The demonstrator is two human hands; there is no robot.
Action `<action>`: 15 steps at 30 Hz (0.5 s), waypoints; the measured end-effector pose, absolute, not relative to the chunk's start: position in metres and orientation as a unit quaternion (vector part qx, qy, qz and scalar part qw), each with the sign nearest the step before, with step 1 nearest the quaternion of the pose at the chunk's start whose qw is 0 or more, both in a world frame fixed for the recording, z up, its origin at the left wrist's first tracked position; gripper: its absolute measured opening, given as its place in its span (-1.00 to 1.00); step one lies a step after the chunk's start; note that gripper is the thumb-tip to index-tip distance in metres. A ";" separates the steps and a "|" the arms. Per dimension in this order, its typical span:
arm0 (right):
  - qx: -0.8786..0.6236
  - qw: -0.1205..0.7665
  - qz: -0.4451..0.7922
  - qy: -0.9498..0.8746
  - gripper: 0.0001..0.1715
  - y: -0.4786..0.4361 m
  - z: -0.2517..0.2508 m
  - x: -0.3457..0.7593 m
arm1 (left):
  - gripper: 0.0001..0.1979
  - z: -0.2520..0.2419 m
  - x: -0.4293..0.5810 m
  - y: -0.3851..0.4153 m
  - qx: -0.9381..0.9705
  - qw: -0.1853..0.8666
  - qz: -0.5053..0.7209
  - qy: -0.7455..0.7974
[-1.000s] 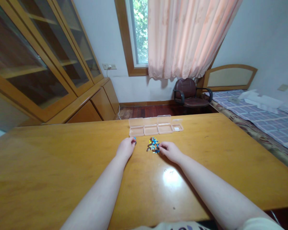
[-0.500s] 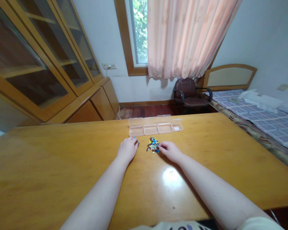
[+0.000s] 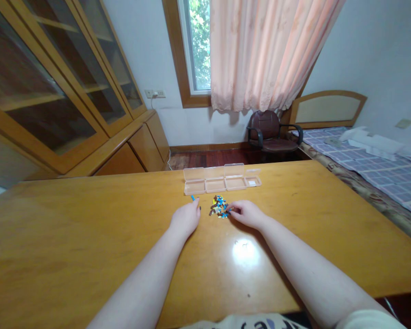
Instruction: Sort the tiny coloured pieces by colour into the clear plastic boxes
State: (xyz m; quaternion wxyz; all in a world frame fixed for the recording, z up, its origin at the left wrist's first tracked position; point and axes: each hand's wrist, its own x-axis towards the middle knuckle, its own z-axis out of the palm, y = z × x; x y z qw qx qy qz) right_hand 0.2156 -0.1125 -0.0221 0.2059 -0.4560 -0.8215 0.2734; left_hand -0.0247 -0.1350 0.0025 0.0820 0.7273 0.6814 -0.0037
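Pink curtain [image 3: 260,59] over the window, wooden table [image 3: 89,237] up front, and my landmark from way over here is the clear plastic case [image 3: 215,186], with its compartments in a row and lids flipped open. Brown office chair [image 3: 272,144] sits beyond it, bed [image 3: 373,164] well off to its right. Loose pile of tiny colored pieces [image 3: 218,208] lies just on the near side of the case. Left hand [image 3: 187,217] is near the case's left end, a blue piece [image 3: 192,198] at its fingers — can't tell if they're actually pinching it. Right hand [image 3: 246,214] is nearside too, touching the pile's right edge, thumb and finger bent inward — too small to tell whether they've closed on anything.
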 end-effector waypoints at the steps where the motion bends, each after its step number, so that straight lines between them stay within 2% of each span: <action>1: -0.443 0.199 0.274 -0.830 -0.74 -0.113 -0.023 0.216 | -0.56 0.005 -0.022 -0.138 0.758 0.085 0.012 0.646; 6: -0.411 0.167 0.265 -0.856 -0.71 -0.112 -0.025 0.216 | -0.62 0.008 -0.005 -0.154 0.863 0.128 0.017 0.488; 15: -0.436 0.141 0.215 -0.862 -0.78 -0.114 -0.022 0.213 | -0.61 -0.001 -0.008 -0.147 0.843 0.142 0.018 0.518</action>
